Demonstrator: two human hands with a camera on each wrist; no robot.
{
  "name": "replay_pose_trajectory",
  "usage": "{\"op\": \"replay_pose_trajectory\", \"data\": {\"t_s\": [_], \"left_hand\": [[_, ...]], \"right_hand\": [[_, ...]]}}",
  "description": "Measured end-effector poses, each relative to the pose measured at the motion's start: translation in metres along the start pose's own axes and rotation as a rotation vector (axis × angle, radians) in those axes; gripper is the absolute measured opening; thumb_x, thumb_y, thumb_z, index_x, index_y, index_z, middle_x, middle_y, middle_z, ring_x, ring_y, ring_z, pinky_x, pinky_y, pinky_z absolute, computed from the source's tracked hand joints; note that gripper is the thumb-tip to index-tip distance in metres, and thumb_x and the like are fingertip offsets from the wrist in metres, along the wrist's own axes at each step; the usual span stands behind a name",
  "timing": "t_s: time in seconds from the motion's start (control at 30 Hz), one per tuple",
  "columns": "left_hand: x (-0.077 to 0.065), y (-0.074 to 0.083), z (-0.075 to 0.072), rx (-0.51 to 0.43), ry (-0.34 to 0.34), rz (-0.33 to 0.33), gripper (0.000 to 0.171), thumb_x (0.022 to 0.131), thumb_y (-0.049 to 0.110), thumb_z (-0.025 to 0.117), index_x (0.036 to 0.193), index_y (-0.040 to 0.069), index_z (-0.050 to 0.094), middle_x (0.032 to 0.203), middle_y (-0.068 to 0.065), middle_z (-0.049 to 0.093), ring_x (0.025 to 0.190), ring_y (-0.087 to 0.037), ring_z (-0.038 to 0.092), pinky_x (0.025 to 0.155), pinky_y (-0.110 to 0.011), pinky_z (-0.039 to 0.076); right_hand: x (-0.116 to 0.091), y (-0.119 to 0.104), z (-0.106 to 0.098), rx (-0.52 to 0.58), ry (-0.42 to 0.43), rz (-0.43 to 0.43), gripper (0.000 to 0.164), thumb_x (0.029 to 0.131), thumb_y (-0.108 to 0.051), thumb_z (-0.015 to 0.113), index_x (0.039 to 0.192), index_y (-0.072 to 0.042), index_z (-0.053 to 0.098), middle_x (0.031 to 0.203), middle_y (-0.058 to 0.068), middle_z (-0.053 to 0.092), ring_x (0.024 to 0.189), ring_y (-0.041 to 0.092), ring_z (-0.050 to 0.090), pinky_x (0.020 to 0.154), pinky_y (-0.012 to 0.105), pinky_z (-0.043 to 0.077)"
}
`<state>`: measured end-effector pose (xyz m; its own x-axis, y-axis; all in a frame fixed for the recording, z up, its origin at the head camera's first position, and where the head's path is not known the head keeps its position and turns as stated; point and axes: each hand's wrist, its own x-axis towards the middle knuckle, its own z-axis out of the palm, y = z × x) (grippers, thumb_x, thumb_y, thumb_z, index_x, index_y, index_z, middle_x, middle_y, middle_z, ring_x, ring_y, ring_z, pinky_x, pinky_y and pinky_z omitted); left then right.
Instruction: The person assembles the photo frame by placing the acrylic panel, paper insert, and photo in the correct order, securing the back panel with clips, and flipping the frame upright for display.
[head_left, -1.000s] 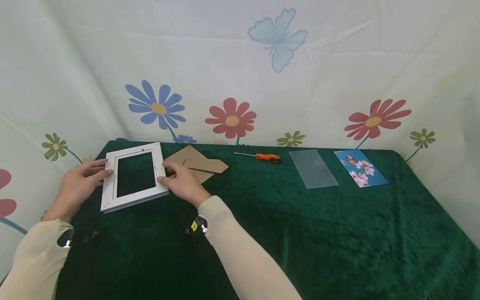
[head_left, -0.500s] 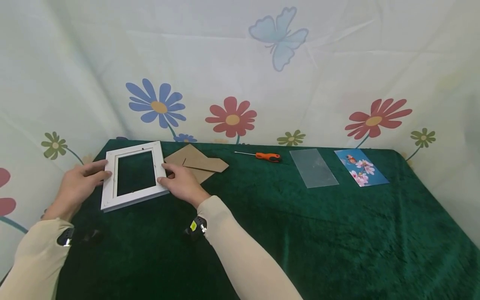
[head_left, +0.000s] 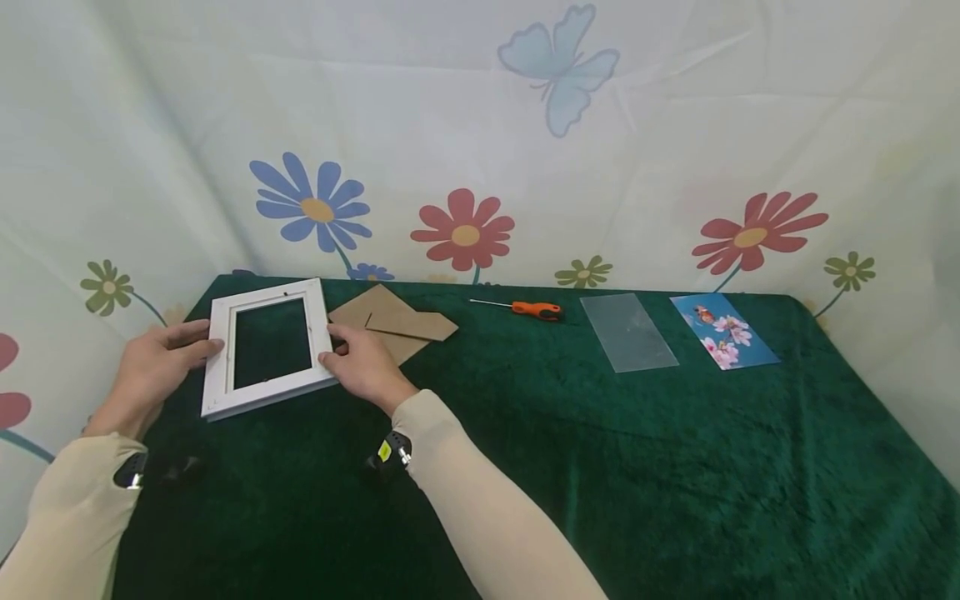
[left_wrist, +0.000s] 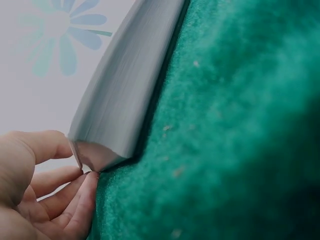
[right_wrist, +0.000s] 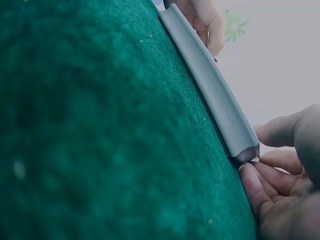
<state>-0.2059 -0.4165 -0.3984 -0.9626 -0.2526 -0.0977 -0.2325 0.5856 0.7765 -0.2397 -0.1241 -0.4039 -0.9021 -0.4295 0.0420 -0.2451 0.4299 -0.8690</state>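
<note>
A white picture frame [head_left: 220, 379] with an open middle lies on the green cloth at the left, its back side up. My left hand [head_left: 156, 367] grips its left edge, thumb on top and fingers along the side. On the opposite edge my right hand [head_left: 367, 367] pinches the frame, thumb near the lower right part. Both wrist views show the frame's grey-looking moulded side [left_wrist: 127, 85] low against the cloth, with fingertips [right_wrist: 252, 182] at its lower corner. Brown backing board pieces [head_left: 382, 312] lie just right of the frame, partly behind the right hand.
Along the table's back lie an orange-handled screwdriver [head_left: 536, 310], a clear sheet [head_left: 628, 333] and a blue photo card [head_left: 723, 329] with pink blossoms. Green velvety cloth [head_left: 600, 467] covers the table. A flower-printed white curtain [head_left: 420, 100] rises right behind its back edge.
Both hands keep their hold on the picture frame, which stays in almost the same place. The head view has tilted down very slightly.
</note>
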Motion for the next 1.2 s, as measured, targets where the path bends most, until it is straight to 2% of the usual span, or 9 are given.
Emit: {"op": "replay_pose_trajectory", "data": {"t_s": [0.37,0.4,0.47,0.53,0.63,0.77,0.83,1.0,1.2], "left_hand": [[0.002,-0.003,-0.003,-0.040,-0.016,-0.007,0.080,0.107,0.045,0.061,0.163,-0.004,0.031,0.159,-0.038,0.037,0.138,-0.057,0.043,0.111,-0.077,0.029],[0.003,-0.004,-0.003,-0.039,-0.011,-0.010,0.080,0.107,0.045,0.061,0.163,-0.004,0.032,0.159,-0.036,0.037,0.136,-0.053,0.046,0.112,-0.074,0.032],[0.004,-0.005,-0.003,-0.034,0.002,-0.005,0.080,0.106,0.046,0.063,0.163,-0.003,0.034,0.159,-0.034,0.041,0.126,-0.038,0.057,0.111,-0.057,0.045],[0.005,-0.006,-0.004,-0.043,0.018,0.001,0.080,0.105,0.046,0.064,0.162,-0.003,0.037,0.156,-0.030,0.045,0.110,-0.017,0.063,0.099,-0.038,0.056],[0.005,-0.008,-0.004,-0.081,0.026,0.018,0.079,0.103,0.044,0.069,0.160,-0.003,0.040,0.138,-0.013,0.059,0.090,0.005,0.059,0.077,-0.019,0.058],[0.004,-0.010,-0.005,-0.162,-0.008,0.031,0.083,0.101,0.039,0.074,0.161,-0.004,0.036,0.111,0.018,0.058,0.086,0.009,0.062,0.074,-0.019,0.058],[0.004,-0.010,-0.006,-0.201,-0.031,0.028,0.085,0.100,0.038,0.075,0.163,-0.003,0.034,0.105,0.024,0.058,0.086,0.009,0.064,0.075,-0.019,0.058],[0.005,-0.010,-0.009,-0.272,-0.061,0.031,0.086,0.099,0.035,0.078,0.166,0.006,0.033,0.107,0.028,0.059,0.089,0.010,0.066,0.075,-0.018,0.057],[0.004,-0.005,-0.007,-0.272,-0.061,0.062,0.079,0.100,0.030,0.078,0.167,0.022,0.037,0.114,0.026,0.059,0.093,0.006,0.067,0.074,-0.021,0.059]], "right_hand": [[0.002,-0.002,0.003,0.034,0.014,0.036,0.051,0.103,-0.021,0.073,0.152,-0.015,0.060,0.134,0.003,0.064,0.111,0.013,0.063,0.086,0.022,0.055],[0.002,-0.001,0.004,0.043,0.017,0.036,0.051,0.103,-0.021,0.073,0.152,-0.016,0.060,0.136,0.003,0.063,0.114,0.014,0.062,0.087,0.023,0.055],[0.003,0.000,0.004,0.064,0.024,0.026,0.051,0.104,-0.020,0.072,0.152,-0.016,0.059,0.139,0.002,0.063,0.118,0.014,0.062,0.089,0.023,0.055],[0.003,0.001,0.004,0.095,0.031,0.016,0.050,0.104,-0.019,0.071,0.152,-0.016,0.059,0.142,0.002,0.062,0.120,0.015,0.062,0.091,0.024,0.054],[0.002,0.004,0.003,0.155,0.044,0.005,0.047,0.105,-0.016,0.070,0.151,-0.015,0.060,0.142,0.002,0.062,0.120,0.013,0.063,0.091,0.024,0.055],[0.001,0.007,0.003,0.235,0.061,0.016,0.043,0.105,-0.014,0.070,0.147,-0.014,0.064,0.138,0.002,0.064,0.113,0.009,0.065,0.091,0.024,0.055],[0.001,0.007,0.002,0.272,0.066,0.031,0.041,0.104,-0.014,0.071,0.145,-0.014,0.066,0.137,0.001,0.065,0.111,0.008,0.065,0.093,0.025,0.055],[0.002,0.008,0.001,0.356,0.074,0.056,0.042,0.103,-0.016,0.074,0.144,-0.019,0.067,0.134,-0.005,0.065,0.109,0.008,0.064,0.098,0.032,0.054],[0.001,0.008,0.000,0.393,0.098,0.045,0.046,0.101,-0.017,0.075,0.146,-0.024,0.065,0.133,-0.007,0.063,0.107,0.007,0.063,0.097,0.033,0.054]]}}
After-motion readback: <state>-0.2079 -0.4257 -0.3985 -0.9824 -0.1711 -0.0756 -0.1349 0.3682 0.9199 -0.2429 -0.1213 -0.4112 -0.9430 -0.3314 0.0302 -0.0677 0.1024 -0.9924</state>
